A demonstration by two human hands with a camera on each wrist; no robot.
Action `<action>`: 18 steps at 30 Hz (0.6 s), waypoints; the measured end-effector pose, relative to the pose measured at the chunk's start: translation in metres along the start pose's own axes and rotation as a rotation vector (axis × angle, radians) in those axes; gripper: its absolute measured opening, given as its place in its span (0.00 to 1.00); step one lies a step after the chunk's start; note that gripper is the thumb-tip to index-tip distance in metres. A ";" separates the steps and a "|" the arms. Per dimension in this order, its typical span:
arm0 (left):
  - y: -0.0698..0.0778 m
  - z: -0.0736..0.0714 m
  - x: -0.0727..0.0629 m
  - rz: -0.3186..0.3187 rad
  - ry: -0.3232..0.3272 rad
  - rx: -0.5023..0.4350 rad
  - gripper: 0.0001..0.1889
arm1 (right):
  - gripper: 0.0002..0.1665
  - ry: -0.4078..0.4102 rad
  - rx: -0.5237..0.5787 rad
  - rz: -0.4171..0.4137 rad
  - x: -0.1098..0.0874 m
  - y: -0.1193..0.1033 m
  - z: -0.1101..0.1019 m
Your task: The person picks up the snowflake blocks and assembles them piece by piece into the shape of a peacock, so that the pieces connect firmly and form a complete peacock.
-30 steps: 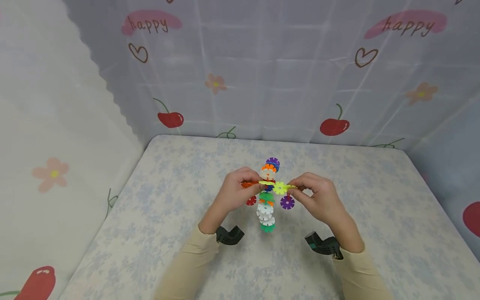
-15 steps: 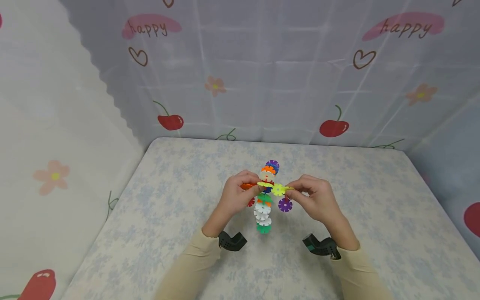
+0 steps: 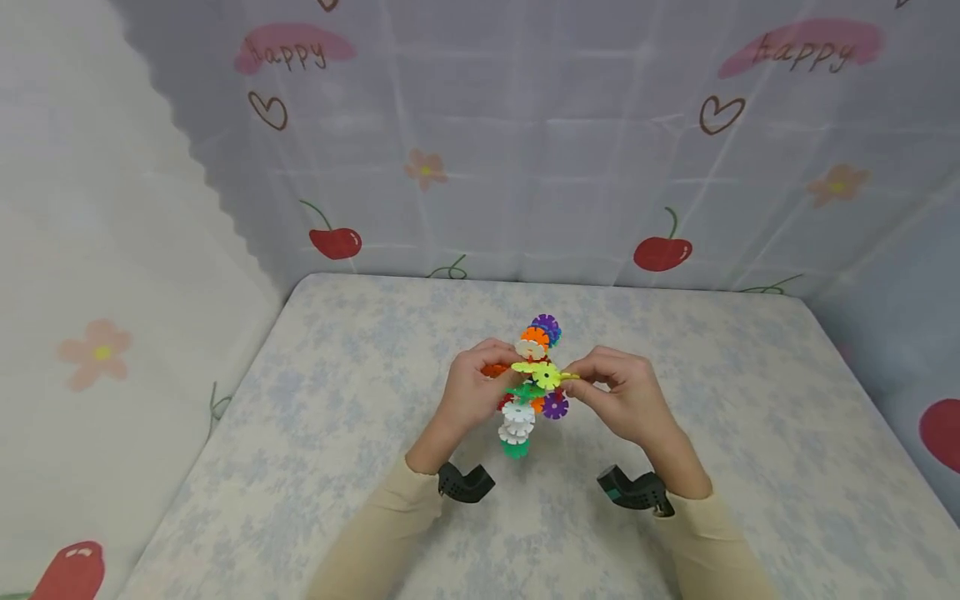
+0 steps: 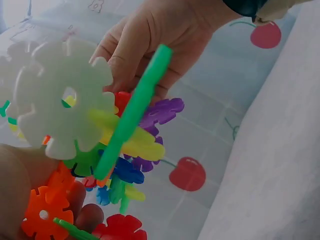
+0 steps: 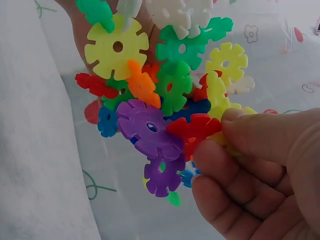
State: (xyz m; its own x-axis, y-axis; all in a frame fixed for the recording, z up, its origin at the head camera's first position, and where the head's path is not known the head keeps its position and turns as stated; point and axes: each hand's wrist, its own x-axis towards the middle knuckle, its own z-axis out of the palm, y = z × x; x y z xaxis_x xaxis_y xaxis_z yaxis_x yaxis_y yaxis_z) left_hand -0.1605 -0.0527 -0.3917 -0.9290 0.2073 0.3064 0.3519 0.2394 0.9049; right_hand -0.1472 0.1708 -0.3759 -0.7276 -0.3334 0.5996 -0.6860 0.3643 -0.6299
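Note:
A figure built of interlocking snowflake discs (image 3: 519,412) is held up over the table between both hands. Its purple and orange discs (image 3: 536,337) are at the far end, the white and green ones at the near end. My left hand (image 3: 472,390) grips the figure's left side, near an orange disc (image 4: 46,214). From the right, my right hand (image 3: 628,398) pinches a yellow disc on the figure between thumb and fingers. Another yellow disc (image 3: 547,377) faces up between the hands. Red and purple discs (image 5: 147,129) sit close to my right fingertips in the right wrist view.
A pale, blue-mottled cloth covers the table (image 3: 360,358). Behind it hangs a white curtain (image 3: 525,167) printed with cherries and flowers, and another stands along the left side. Each wrist wears a black camera mount (image 3: 467,483).
The figure has turned a little, its white and green near end swinging left. My right hand has shifted slightly left with the yellow disc. The left hand keeps its grip.

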 end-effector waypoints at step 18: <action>-0.003 -0.006 -0.001 -0.045 -0.034 -0.011 0.06 | 0.11 -0.082 -0.189 0.020 -0.002 0.002 -0.012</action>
State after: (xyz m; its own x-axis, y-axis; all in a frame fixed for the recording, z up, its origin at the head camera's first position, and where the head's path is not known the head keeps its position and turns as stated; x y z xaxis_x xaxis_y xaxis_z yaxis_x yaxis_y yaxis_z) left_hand -0.1609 -0.0588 -0.3929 -0.9395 0.2288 0.2551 0.3082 0.2392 0.9207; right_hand -0.1469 0.1823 -0.3720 -0.7446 -0.3916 0.5405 -0.6632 0.5257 -0.5328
